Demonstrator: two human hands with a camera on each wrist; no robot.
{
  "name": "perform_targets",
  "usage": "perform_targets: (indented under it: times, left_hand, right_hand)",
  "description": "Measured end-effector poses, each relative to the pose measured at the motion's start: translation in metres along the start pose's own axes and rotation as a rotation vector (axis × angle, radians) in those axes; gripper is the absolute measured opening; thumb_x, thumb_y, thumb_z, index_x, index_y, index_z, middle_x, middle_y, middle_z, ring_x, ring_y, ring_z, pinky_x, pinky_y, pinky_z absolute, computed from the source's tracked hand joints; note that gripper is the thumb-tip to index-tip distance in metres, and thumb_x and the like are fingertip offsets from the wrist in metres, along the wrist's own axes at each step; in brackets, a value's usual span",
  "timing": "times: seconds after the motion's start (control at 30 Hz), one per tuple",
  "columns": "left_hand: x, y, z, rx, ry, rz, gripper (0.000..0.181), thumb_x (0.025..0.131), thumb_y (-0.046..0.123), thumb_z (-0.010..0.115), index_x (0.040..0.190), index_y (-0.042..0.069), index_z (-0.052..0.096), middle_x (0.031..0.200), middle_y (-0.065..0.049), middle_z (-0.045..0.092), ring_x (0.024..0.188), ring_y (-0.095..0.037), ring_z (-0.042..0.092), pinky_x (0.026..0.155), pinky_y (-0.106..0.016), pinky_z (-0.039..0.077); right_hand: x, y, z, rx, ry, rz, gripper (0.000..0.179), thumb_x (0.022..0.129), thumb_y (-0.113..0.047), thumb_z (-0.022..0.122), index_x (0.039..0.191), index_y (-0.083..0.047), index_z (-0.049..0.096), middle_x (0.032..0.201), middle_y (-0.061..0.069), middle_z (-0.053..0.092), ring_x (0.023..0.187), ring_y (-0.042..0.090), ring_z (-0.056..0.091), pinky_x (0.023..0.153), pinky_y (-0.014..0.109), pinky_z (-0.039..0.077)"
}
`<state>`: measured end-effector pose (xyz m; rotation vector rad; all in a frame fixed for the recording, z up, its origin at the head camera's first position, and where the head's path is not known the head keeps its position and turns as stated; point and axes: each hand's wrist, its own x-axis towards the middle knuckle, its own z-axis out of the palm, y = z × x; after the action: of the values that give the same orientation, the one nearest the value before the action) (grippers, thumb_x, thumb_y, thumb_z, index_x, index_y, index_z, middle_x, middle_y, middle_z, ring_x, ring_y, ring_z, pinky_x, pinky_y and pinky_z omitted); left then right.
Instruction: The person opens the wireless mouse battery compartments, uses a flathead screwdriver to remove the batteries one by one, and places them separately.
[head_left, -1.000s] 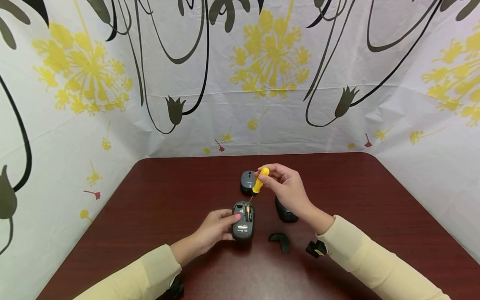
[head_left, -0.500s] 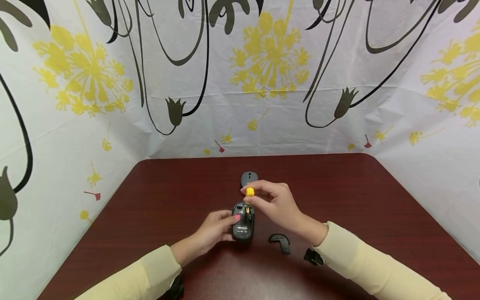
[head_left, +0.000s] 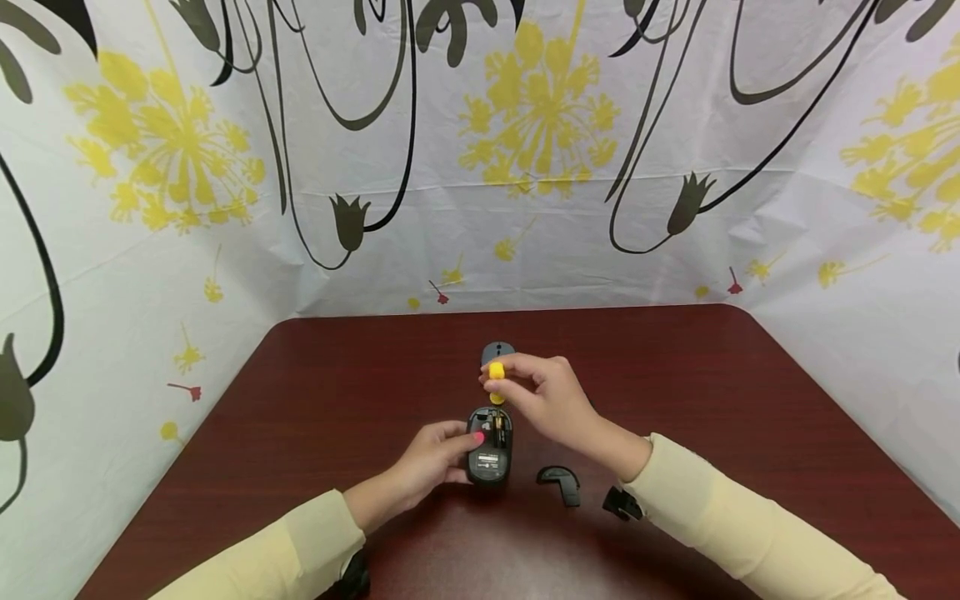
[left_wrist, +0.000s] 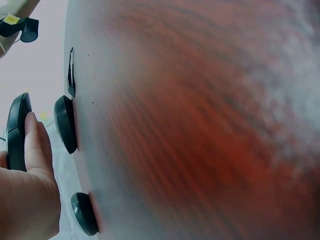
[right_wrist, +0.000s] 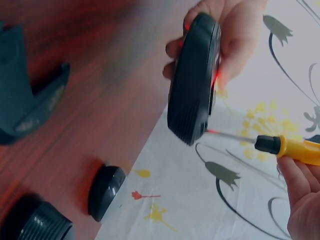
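My left hand (head_left: pixel 427 458) holds a dark computer mouse (head_left: pixel 491 462) raised off the table, underside up, thumb lying across its edge. The battery bay is uncovered, with a battery (head_left: pixel 500 427) inside. Between thumb and fingers, my right hand (head_left: pixel 555 404) pinches a small yellow screwdriver (head_left: pixel 497 372) just beyond the mouse's far end. In the right wrist view, the screwdriver's (right_wrist: pixel 297 149) thin shaft points at the underside near one end; whether the tip touches, I cannot tell. A red glow shows along that underside. The left wrist view catches the held mouse (left_wrist: pixel 18 132) edge-on.
On the brown table (head_left: pixel 360 375), a hooked black cover (head_left: pixel 561 483) lies right of the held mouse. A grey mouse (head_left: pixel 497 350) sits behind my right fingers. Another black mouse (left_wrist: pixel 65 124) is mostly hidden behind my right arm in the head view. Patterned cloth (head_left: pixel 540 250) hangs behind.
My right hand came left and down with the screwdriver, swinging it from a slant to more upright over the mouse's far end, then rose slightly. The left hand barely moved.
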<state>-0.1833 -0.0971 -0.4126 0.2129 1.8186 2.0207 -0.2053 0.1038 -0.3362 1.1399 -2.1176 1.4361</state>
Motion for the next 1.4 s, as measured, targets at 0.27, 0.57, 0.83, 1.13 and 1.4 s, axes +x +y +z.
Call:
perform_targets:
  times: [0.27, 0.57, 0.83, 1.13, 1.4]
  left_hand:
    - [-0.001, -0.001, -0.002, -0.002, 0.004, -0.016, 0.042, 0.096, 0.02, 0.061, 0.123, -0.012, 0.054, 0.098, -0.015, 0.068, 0.081, -0.02, 0.068, 0.069, -0.035, 0.058]
    - [-0.003, 0.0, 0.0, -0.014, 0.009, -0.004, 0.042, 0.096, 0.015, 0.061, 0.125, -0.013, 0.051, 0.099, -0.017, 0.068, 0.082, -0.022, 0.068, 0.07, -0.038, 0.059]
    - [-0.003, -0.002, 0.001, 0.004, -0.001, -0.014, 0.042, 0.096, 0.016, 0.062, 0.125, -0.013, 0.052, 0.101, -0.018, 0.068, 0.084, -0.023, 0.068, 0.07, -0.037, 0.059]
    - [-0.005, -0.002, 0.002, 0.015, -0.007, -0.02, 0.04, 0.096, 0.015, 0.061, 0.125, -0.012, 0.053, 0.102, -0.018, 0.068, 0.085, -0.023, 0.068, 0.068, -0.037, 0.059]
    - [-0.006, -0.001, 0.002, 0.011, -0.031, -0.013, 0.041, 0.096, 0.016, 0.061, 0.125, -0.012, 0.053, 0.103, -0.018, 0.068, 0.087, -0.024, 0.069, 0.068, -0.037, 0.059]
  right_hand:
    - [0.013, -0.005, -0.011, 0.156, -0.012, 0.228, 0.012, 0.095, -0.001, 0.061, 0.102, 0.006, 0.067, 0.093, 0.019, 0.07, 0.085, 0.035, 0.067, 0.072, 0.035, 0.058]
    - [0.024, 0.025, -0.02, 0.317, 0.02, 0.403, 0.03, 0.097, -0.023, 0.062, 0.11, 0.004, 0.065, 0.097, 0.017, 0.07, 0.092, 0.028, 0.068, 0.076, 0.042, 0.058]
    - [0.032, 0.046, -0.026, 0.358, -0.027, 0.515, 0.036, 0.097, -0.03, 0.061, 0.112, 0.003, 0.065, 0.1, 0.016, 0.07, 0.093, 0.026, 0.068, 0.078, 0.042, 0.057]
    - [0.035, 0.066, -0.024, 0.458, -0.046, 0.64, 0.037, 0.099, -0.026, 0.058, 0.112, 0.009, 0.06, 0.098, 0.015, 0.069, 0.086, 0.021, 0.069, 0.076, 0.036, 0.058]
    - [0.032, 0.078, -0.021, 0.521, -0.023, 0.781, 0.041, 0.101, -0.025, 0.055, 0.117, 0.013, 0.056, 0.098, 0.02, 0.068, 0.082, 0.017, 0.069, 0.073, 0.029, 0.058]
